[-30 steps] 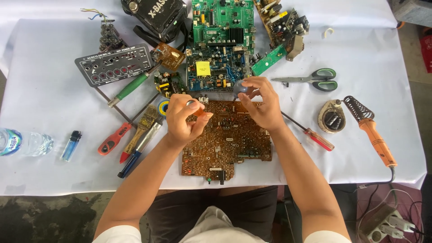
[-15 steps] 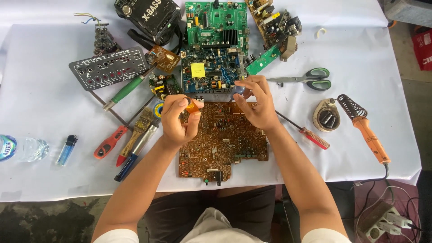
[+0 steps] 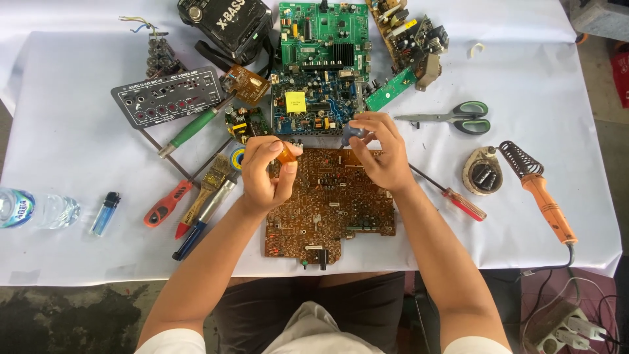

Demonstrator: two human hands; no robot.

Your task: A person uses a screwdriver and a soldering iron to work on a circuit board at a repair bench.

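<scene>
A brown circuit board (image 3: 331, 210) lies flat on the white table cover in front of me. My left hand (image 3: 265, 174) hovers over its left top corner and pinches a small orange part (image 3: 286, 155) between thumb and fingers. My right hand (image 3: 380, 154) is over the board's upper right edge, its fingers closed on a small bluish-grey part (image 3: 356, 133). The two hands are a short gap apart.
Behind the hands lie a blue circuit board (image 3: 314, 108), a green board (image 3: 321, 33), a black radio (image 3: 226, 26) and a grey amplifier panel (image 3: 167, 97). Screwdrivers and a brush (image 3: 209, 190) lie left, scissors (image 3: 455, 117), a red screwdriver (image 3: 452, 196) and a soldering iron (image 3: 540, 193) right. A lighter (image 3: 105, 213) and bottle (image 3: 36, 208) are far left.
Both hands have stayed over the brown board's top edge with small finger movements. The right hand's fingers have closed down around the bluish part. The camera view shifted slightly.
</scene>
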